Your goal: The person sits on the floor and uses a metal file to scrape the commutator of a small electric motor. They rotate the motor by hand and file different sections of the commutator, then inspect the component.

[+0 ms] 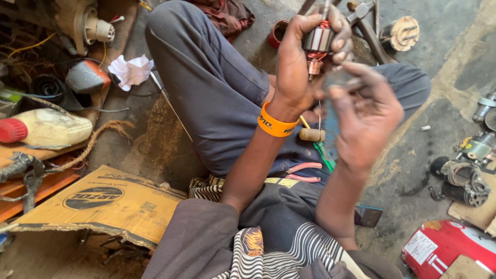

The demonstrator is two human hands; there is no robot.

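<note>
- Your left hand (305, 57) is clamped around a small motor armature (318, 41), fingers wrapped over its grey metal core, raised above your lap near the top of the view.
- The armature stands roughly upright in that grip: red winding shows above and below the core, and a copper-coloured end piece pokes out beneath your palm.
- Your right hand (368, 111) hangs just below and to the right of it, fingers loosely curled; it is blurred, and you cannot tell whether anything is pinched between them.
- The two hands are close, nearly touching around the lower end of the armature.
- On your lap, under the hands, lie a wooden-handled tool (311, 134), a green-handled tool (324, 156) and pink-handled pliers (304, 172).
- To your left the floor is crowded: a crumpled white paper (130, 71), a frayed rope (101, 138), a flattened yellow cardboard box (101, 204) and a tangle of wires along the edge.
- To your right, bare concrete floor (413, 155) leaves some room before the motor parts (462, 175) at the right edge and a red canister (447, 250) in the lower corner.
- An orange wristband (276, 125) sits on your left wrist.
</note>
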